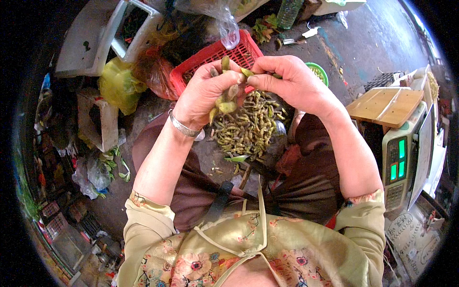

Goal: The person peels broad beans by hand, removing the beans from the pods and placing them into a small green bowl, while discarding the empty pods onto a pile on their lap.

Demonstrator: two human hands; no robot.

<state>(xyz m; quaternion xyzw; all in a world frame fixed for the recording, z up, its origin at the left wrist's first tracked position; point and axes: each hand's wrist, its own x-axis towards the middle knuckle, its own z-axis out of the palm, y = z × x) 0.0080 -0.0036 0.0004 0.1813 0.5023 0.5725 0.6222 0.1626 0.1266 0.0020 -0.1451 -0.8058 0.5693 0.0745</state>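
Observation:
Several green soybean pods (227, 107) are bunched in my left hand (209, 86), which wears a silver bangle (184, 125) at the wrist. Between both hands, one pod (246, 72) is pinched by thumbs and fingers, and my right hand (287, 80) grips its right side. Below the hands a heap of soybean pods (247, 129) lies on the ground between my knees. Just beyond the fingers stands a red plastic basket (252, 45) with slotted sides; my hands hide part of it. A green-rimmed bowl (322, 73) holding pale beans shows partly behind my right hand.
At right, an electronic scale (396, 161) with lit green displays carries a wooden board (385, 106). White foam boxes (107, 39) and a yellow plastic bag (120, 84) stand at left. A clear plastic bag (229, 30) hangs over the basket. Loose greens (123, 170) lie on the floor.

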